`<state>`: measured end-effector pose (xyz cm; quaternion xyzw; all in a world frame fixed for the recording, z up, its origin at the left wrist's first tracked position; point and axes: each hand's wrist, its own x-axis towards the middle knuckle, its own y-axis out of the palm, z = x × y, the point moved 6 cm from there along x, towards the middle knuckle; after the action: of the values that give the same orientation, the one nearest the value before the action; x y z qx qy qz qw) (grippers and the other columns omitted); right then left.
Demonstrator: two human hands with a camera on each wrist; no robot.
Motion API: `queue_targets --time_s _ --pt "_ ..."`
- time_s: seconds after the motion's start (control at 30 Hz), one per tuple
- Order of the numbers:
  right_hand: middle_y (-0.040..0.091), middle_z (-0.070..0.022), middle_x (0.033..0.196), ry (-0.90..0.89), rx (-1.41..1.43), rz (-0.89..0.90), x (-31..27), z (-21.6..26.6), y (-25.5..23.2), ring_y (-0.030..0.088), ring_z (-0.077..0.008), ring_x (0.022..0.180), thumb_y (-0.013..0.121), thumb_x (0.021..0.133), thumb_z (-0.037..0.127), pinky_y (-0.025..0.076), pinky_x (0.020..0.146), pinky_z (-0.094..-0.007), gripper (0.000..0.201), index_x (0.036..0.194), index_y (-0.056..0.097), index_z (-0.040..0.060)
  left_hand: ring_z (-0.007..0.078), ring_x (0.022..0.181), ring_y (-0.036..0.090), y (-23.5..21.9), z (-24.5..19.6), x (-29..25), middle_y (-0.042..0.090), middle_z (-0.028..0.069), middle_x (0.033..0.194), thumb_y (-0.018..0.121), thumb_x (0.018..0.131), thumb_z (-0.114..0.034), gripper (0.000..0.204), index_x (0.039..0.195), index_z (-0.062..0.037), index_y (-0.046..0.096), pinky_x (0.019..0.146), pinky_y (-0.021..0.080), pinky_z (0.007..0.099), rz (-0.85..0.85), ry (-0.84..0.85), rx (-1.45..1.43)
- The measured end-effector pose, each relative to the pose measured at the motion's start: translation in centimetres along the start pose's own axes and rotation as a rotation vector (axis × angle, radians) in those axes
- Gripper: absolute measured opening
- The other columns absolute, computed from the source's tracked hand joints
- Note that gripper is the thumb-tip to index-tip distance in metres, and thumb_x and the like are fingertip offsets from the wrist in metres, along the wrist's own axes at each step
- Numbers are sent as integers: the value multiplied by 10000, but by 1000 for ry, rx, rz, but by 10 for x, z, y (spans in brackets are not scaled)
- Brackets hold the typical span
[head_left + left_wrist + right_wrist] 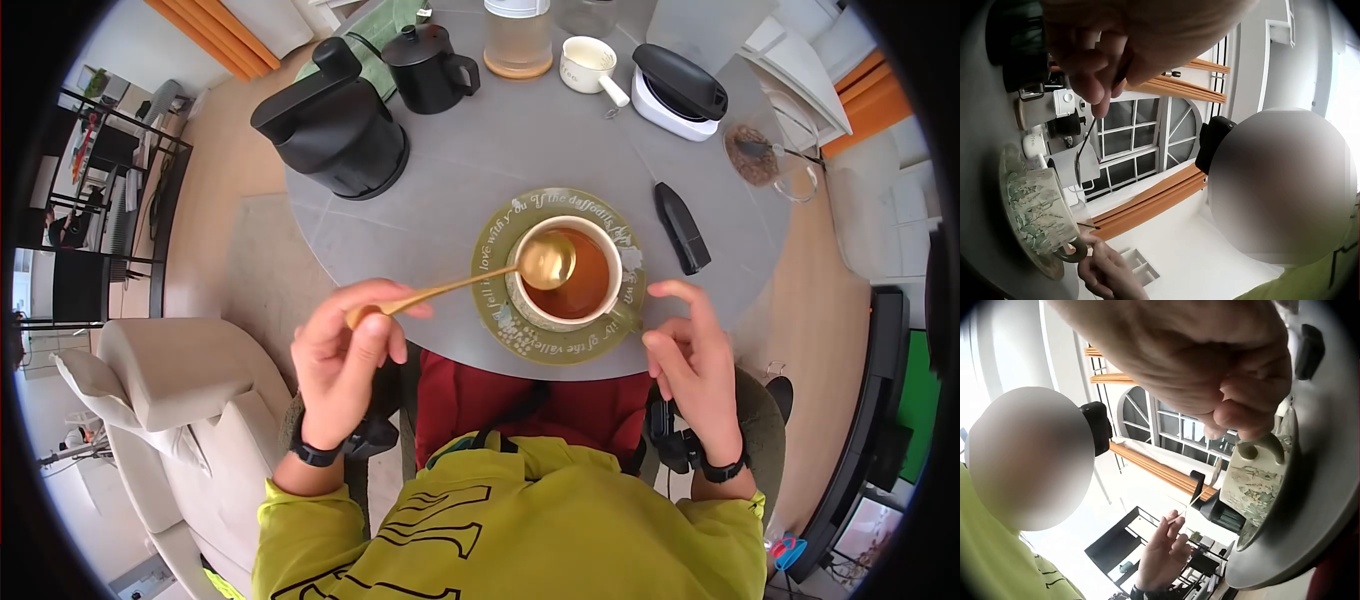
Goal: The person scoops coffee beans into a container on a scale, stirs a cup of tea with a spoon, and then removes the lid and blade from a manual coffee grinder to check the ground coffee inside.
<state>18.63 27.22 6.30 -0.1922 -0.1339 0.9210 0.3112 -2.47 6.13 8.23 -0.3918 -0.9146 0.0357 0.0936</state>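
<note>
My left hand (345, 365) pinches the end of a gold spoon (440, 291) between thumb and fingers. The spoon's bowl is over a cup (1038, 206) of reddish-brown tea (590, 285), above the rim in the left wrist view. A leafy relief pattern covers the cup's outside. It stands on a green saucer (490, 300) with white lettering round its rim. My right hand (695, 365) holds nothing; its fingers are loosely bent beside the saucer, close to the cup's green handle (1266, 449).
Beyond the saucer stand a black kettle (340, 145), a black pot (430, 75), a glass jar (518, 45) and a small white handled cup (588, 65). A black-and-white device (680, 95) and a slim black object (682, 228) lie to the right on the grey table (440, 160).
</note>
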Motion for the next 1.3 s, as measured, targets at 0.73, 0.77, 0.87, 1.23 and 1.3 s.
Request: queue_targets --time_s 0.73,0.77,0.87,1.23,1.3 --pt "624 -119 712 -354 -137 379 -37 -53 7 596 -293 599 598 891 126 454 549 -367 79 938 608 63 123 641 595 70 -14 28 628 67 795 545 919 -24 164 1051 -22 641 564 450 240 -21 147 419" --pt "624 -119 712 -358 -135 380 -36 -54 6 596 -293 599 598 891 126 454 549 -367 79 938 608 63 144 637 602 70 -21 26 629 77 794 548 915 -18 140 1022 -15 637 572 461 251 -56 241 544" --pt "602 -111 672 -406 -130 341 -33 -51 -2 579 -275 565 597 894 126 447 530 -349 76 923 616 59 180 649 614 66 -33 21 631 100 804 556 906 -10 100 977 -2 627 597 477 267 -76 282 688" --pt "542 -91 595 -281 -98 359 -28 -58 -5 538 -206 498 611 888 99 425 491 -308 51 906 616 52 112 644 571 74 -20 30 636 67 809 524 925 -12 138 980 -1 650 566 445 236 3 85 308" --pt "549 -91 602 -268 -104 363 -27 -57 -6 540 -202 500 610 888 94 428 493 -304 49 909 615 51 135 651 595 78 -25 33 644 89 821 550 907 -11 126 980 -8 653 574 456 246 -24 248 392"
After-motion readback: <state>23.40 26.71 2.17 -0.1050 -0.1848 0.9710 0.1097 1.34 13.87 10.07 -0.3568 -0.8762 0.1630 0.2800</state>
